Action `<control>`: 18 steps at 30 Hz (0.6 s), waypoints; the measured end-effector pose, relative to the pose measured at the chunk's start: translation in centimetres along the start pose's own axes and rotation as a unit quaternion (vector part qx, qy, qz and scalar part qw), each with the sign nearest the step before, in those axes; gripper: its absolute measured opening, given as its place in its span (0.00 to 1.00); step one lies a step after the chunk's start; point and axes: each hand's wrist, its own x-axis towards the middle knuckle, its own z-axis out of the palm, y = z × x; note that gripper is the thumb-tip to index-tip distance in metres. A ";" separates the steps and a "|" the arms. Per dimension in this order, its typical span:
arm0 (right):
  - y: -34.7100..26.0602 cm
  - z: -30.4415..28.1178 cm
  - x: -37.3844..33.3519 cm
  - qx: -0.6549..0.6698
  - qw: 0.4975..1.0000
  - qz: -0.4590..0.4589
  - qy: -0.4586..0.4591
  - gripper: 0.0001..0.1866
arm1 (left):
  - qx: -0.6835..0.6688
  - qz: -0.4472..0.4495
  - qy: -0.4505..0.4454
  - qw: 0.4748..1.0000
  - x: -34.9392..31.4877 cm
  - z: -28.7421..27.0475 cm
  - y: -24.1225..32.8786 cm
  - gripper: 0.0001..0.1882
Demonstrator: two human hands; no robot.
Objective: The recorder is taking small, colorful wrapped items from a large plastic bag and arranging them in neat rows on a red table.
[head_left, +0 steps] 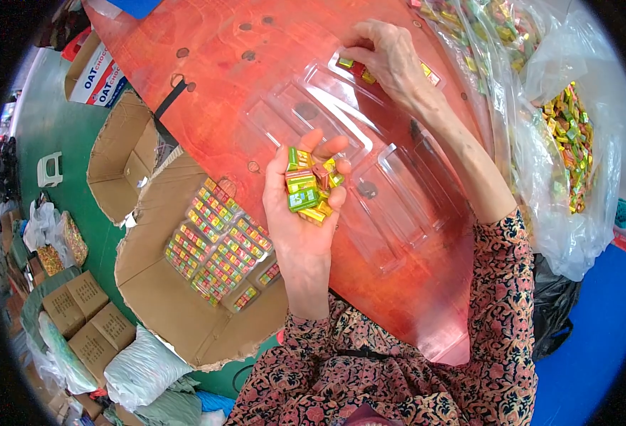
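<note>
Candies [310,187] are sitting piled in the cupped left hand [306,213] over the bench middle. Right hand [391,57] is pinching more candies into the clear tray [341,135] at its far end, ahead-right of the left; tray's long axis is running diagonally.

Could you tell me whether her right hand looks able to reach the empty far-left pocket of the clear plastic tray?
Probably yes: the right hand rests on the clear plastic tray, and nothing lies between.
</note>
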 end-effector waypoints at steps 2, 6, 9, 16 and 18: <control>-0.1 0.0 -0.1 0.003 1.000 0.005 0.010 0.07 | 0.003 0.000 0.000 1.000 0.0 0.0 0.0 0.22; 0.1 -0.2 -0.3 0.005 1.000 0.023 0.006 0.07 | 0.001 0.000 -0.008 1.000 0.1 -0.1 0.0 0.22; 0.4 -0.3 -0.6 0.014 1.000 0.010 0.012 0.07 | 0.007 0.003 -0.010 1.000 0.0 0.0 0.1 0.22; 0.0 -0.2 -1.4 -0.055 0.997 -0.049 -0.006 0.05 | 0.011 0.008 0.030 0.999 0.0 0.6 -0.3 0.21; -0.3 -0.7 -1.7 -0.050 0.998 -0.040 -0.006 0.05 | 0.014 0.009 0.032 0.999 -0.1 0.6 -0.2 0.21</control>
